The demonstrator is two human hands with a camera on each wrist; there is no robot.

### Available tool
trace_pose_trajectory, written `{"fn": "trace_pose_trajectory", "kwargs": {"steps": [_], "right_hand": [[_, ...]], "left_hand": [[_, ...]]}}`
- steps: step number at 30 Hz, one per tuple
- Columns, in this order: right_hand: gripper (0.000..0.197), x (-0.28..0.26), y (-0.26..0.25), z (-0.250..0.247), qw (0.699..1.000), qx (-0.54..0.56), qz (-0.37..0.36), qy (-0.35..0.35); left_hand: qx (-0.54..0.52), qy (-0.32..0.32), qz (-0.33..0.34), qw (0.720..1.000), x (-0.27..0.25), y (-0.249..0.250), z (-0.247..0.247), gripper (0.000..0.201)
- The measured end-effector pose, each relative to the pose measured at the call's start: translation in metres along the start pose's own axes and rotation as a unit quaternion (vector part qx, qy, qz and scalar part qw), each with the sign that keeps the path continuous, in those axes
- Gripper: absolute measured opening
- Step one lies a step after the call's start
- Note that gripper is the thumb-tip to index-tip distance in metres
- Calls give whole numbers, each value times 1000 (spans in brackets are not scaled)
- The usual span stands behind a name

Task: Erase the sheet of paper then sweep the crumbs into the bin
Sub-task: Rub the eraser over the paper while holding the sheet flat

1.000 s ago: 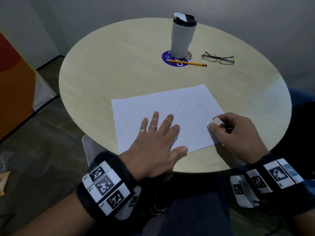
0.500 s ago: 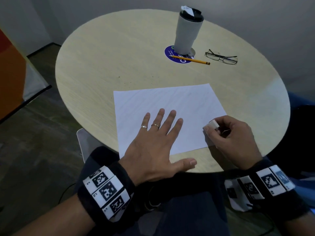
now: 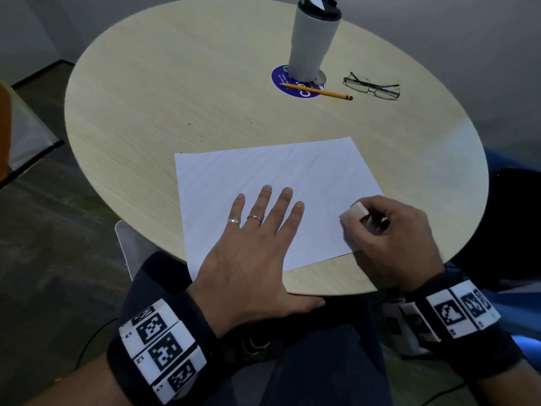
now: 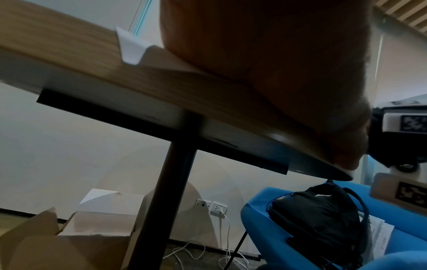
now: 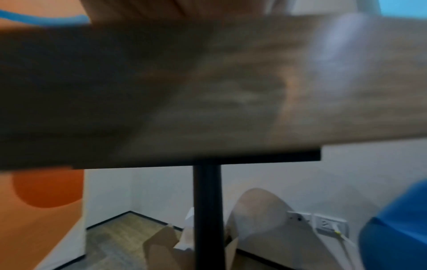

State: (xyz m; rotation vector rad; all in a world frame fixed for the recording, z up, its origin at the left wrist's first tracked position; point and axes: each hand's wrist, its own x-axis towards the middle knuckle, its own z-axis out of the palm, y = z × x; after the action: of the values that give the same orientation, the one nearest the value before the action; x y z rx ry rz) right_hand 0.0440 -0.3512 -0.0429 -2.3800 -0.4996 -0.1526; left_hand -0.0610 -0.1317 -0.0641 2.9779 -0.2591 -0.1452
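Left hand (image 3: 257, 253) lies flat with fingers spread on the sheet of paper (image 3: 263, 177), pinning it; beside it the right hand (image 3: 389, 238) pinches an eraser (image 3: 354, 211) at the sheet's right edge. Thin paper likely creases easily, so firm pinning near the eraser suits.

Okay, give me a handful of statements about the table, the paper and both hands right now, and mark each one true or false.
1. The left hand lies flat with spread fingers on the white sheet of paper. True.
2. The right hand holds a yellow pencil. False: it pinches a white block eraser; the yellow pencil lies by the grey travel mug.
3. The black-framed glasses lie on the paper. False: they lie on the round wooden table, beyond the paper.
4. The mug stands upright on a blue round coaster. True.
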Motion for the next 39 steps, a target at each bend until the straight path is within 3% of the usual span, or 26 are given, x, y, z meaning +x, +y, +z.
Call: {"fn": "trace_pose_trajectory", "kwargs": {"steps": [3, 7, 12, 17, 21, 30, 34, 39], "right_hand": [[17, 7, 6, -10, 1000, -5, 15, 25], [20, -9, -20, 7, 999, -2, -37, -28], [19, 8, 4, -7, 1000, 5, 19, 5], [19, -8, -18, 3, 999, -12, -34, -36], [14, 6, 8, -9, 999, 4, 40, -23], [19, -14, -11, -2, 998, 28, 32, -42], [18, -7, 1, -10, 999, 13, 43, -1], [15, -21, -21, 5, 999, 3, -24, -31]], "left_hand": [[-5, 2, -1, 1000, -1, 0, -1, 138], [0, -3, -1, 1000, -1, 0, -1, 136], [3, -7, -2, 1000, -1, 1, -2, 137], [4, -4, -5, 1000, 0, 1, -2, 136], [4, -10, -4, 1000, 0, 1, -3, 136], [-1, -19, -9, 1000, -4, 3, -5, 133], [-1, -24, -6, 1000, -3, 2, -5, 134], [3, -15, -7, 1000, -3, 2, -5, 133]]}}
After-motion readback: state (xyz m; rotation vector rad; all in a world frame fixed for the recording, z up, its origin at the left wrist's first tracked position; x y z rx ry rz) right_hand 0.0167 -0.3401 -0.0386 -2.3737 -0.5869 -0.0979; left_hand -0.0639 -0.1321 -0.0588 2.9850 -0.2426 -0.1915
